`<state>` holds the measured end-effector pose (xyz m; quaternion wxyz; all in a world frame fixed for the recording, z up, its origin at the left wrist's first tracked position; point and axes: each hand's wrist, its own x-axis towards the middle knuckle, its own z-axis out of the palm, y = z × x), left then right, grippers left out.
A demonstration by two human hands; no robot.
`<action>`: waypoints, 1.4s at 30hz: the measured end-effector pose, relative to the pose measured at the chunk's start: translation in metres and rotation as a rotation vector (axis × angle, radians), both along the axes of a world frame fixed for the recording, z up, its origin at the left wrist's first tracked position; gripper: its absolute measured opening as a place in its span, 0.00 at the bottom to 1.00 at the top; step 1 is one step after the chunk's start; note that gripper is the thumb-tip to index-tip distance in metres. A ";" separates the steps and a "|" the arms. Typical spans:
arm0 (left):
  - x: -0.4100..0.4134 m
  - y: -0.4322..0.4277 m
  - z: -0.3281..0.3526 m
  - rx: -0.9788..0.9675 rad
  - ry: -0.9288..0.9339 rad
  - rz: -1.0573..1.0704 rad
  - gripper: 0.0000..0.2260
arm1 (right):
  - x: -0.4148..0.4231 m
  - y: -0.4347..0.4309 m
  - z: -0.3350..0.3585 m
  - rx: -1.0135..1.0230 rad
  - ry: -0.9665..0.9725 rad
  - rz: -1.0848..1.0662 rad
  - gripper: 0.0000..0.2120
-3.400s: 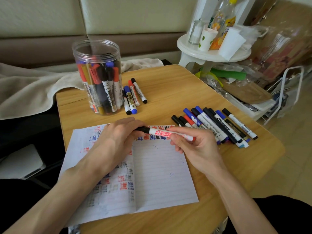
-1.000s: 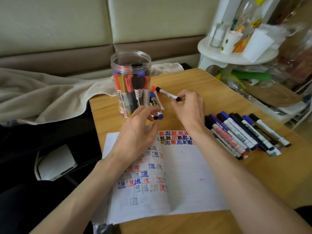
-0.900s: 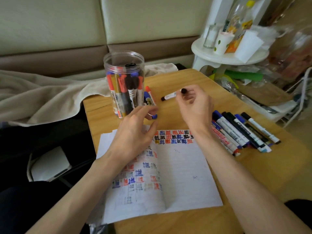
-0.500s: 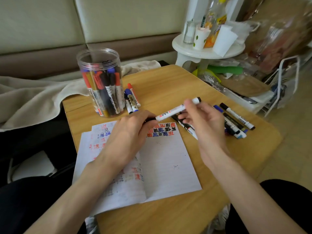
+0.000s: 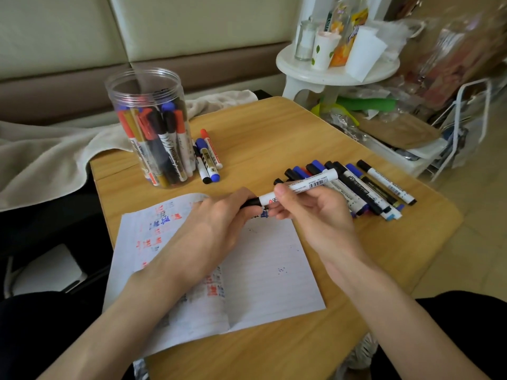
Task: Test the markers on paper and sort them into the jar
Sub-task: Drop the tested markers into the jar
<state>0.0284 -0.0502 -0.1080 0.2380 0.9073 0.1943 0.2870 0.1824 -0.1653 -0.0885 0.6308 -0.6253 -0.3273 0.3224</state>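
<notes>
Left hand [image 5: 216, 223] is pinching the black cap [image 5: 251, 202] of a white marker [image 5: 310, 183]; right hand [image 5: 315, 215] is gripping its barrel, above the paper [image 5: 269, 270].

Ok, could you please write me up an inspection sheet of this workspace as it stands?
Surface: wooden table, marked paper lying on it.
Job's things: jar upright, holding stored markers; loose markers lying beside it; row of markers at the right; held marker over the paper.
Clutter: nothing seen on the table.
Grippers: left hand grips the held marker's black end; right hand holds its barrel.
Cables: nothing seen.
Surroundings: sofa and cloth behind; white stool bearing cups.
</notes>
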 end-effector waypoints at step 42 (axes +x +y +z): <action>-0.018 -0.007 -0.008 -0.019 0.169 0.107 0.10 | 0.037 0.008 -0.048 0.014 -0.673 -0.321 0.07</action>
